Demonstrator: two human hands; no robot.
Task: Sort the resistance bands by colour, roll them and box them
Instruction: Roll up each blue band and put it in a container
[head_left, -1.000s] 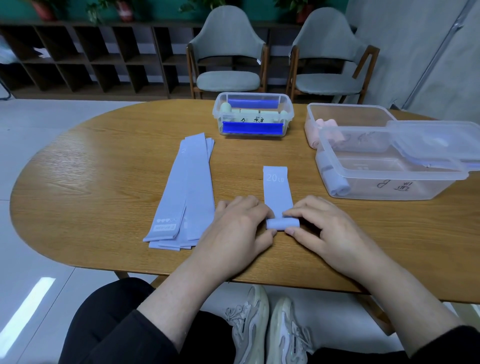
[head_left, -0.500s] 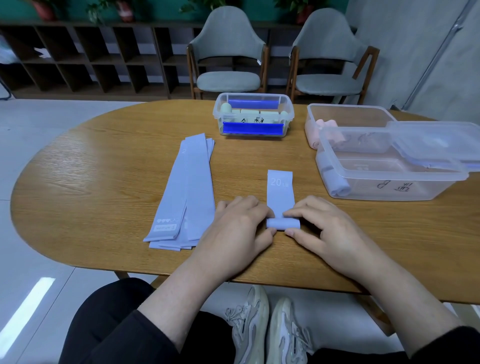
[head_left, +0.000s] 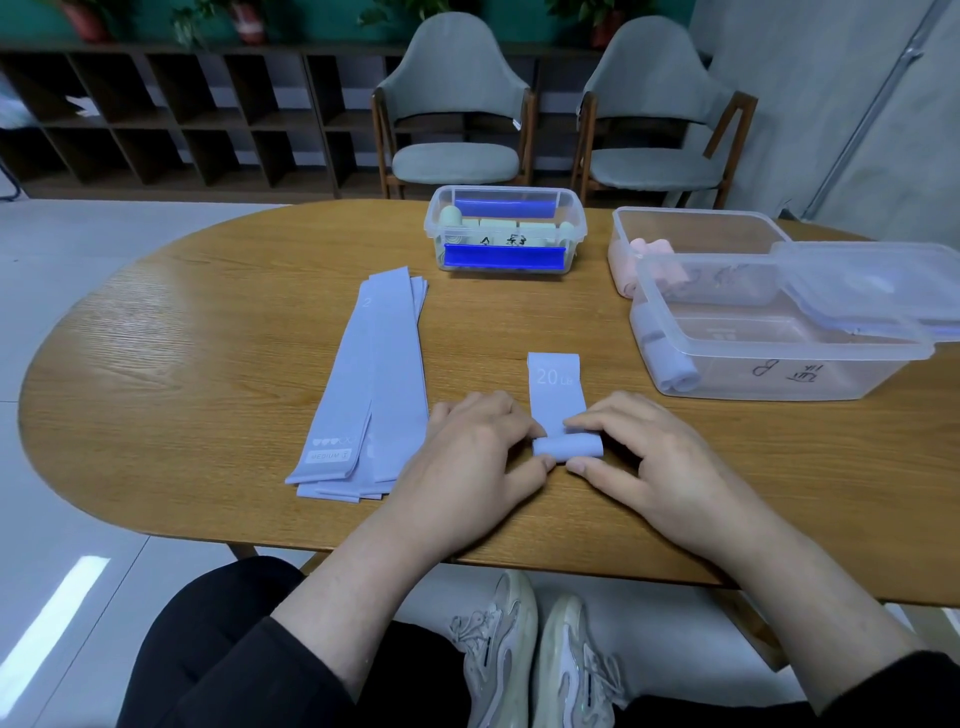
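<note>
Nearest the bench (head_left: 156, 395) edge, both hands sit on the lilac band (head_left: 556, 400) being rolled: left hand (head_left: 475, 457) pinches the roll's left end w/ thumb under and fingertips on top, right hand (head_left: 660, 462) does the same at the right end, so both are grasping the roll, not clenched, not released. The rolled part lies across the bench just ahead of the thumbs; the unrolled tail, printed "20 LB", runs straight away from it toward the far side. Risk, as I judge it: grip is fingertips only at the two ends, so if one hand pushes ahead of the other the roll could skew into a cone and the tail would wind on crooked; if pressure drops, the stretchy band could spring loose and unwind. Tail is short now, so the free end may flip up before it's tucked. Left of the roll, just beside the left hand, lies the stack of flat bands (head_left: 374, 384), same lilac, not yet rolled; a wrist brushing it could fan it out. Right of the roll and a bit further, the clear box (head_left: 779, 358) holds a couple of finished lilac rolls at its left end, lid lying askew over its far right corner — could get in the way of a drop-in. Behind that, a box w/ pink rolls (head_left: 691, 234); far beyond the roll, a smaller box (head_left: 506, 231) w/ pale rolls. Vs 1 s ago: tail looks shorter, roll a touch fatter, hands in much the same place.
</note>
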